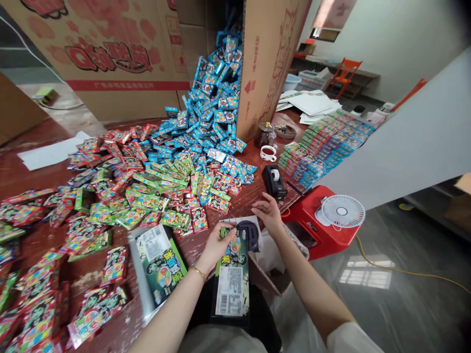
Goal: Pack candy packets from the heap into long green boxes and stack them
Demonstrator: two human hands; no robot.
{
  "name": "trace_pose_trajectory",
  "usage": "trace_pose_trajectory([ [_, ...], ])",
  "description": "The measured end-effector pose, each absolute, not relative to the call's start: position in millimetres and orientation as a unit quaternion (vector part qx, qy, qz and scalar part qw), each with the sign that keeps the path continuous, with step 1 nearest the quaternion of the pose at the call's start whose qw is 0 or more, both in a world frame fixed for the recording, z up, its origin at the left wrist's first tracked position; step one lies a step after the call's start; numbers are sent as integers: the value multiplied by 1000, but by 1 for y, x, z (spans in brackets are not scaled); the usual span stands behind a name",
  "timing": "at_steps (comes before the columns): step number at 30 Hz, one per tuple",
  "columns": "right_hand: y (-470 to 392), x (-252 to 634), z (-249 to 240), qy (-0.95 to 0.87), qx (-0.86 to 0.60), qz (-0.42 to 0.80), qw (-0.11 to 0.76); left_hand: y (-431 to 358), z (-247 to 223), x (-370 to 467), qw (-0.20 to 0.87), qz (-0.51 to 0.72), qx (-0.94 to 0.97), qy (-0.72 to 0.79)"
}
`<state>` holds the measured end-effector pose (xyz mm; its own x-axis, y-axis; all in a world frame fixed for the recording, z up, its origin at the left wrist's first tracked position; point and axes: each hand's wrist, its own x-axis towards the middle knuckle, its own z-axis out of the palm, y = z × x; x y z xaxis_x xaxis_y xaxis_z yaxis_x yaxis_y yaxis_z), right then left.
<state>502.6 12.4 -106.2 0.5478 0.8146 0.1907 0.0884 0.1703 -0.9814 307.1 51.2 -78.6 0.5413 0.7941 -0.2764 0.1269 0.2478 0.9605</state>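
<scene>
My left hand (216,245) pinches the top edge of a black and green printed candy box (231,274), which stands tilted against my lap with its white barcode label facing me. Bent but apart, the fingers of my right hand (270,213) hover beside the box; no object shows in them. Just beyond that hand is a black tape dispenser (274,182) with a white roll core. Flat packaging of the same design (162,267), partly in clear plastic, lies on the table left of my left arm. A dark ring-shaped thing (253,235) rests behind the held box.
Small red, green and blue candy packets (217,122) spill from a big carton (265,63) over the red table (191,245). A cup of tea (268,153), a lidded jar (265,135) and stacked packets (324,142) stand right. A white fan (341,211) sits on a red stool (331,240).
</scene>
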Motion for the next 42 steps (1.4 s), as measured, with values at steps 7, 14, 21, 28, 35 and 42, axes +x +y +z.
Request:
trace_pose_trajectory([
  [7, -31, 443, -110, -359, -645, 103, 667, 52, -70, 296, 668, 248, 561, 421],
  [14, -23, 422, -114, -332, -617, 145, 699, 51, -60, 278, 654, 232, 584, 421],
  [21, -23, 403, -33, -331, -567, 258, 709, 48, -23, 234, 583, 254, 664, 394],
  [28, -1, 356, 6, -361, -457, 461, 670, 47, 1, 206, 543, 262, 700, 383],
  [35, 0, 333, 7, -376, -462, 463, 656, 43, 9, 188, 543, 295, 693, 371],
  [42, 21, 307, 4, -138, -418, 694, 569, 34, 16, 169, 563, 356, 636, 390],
])
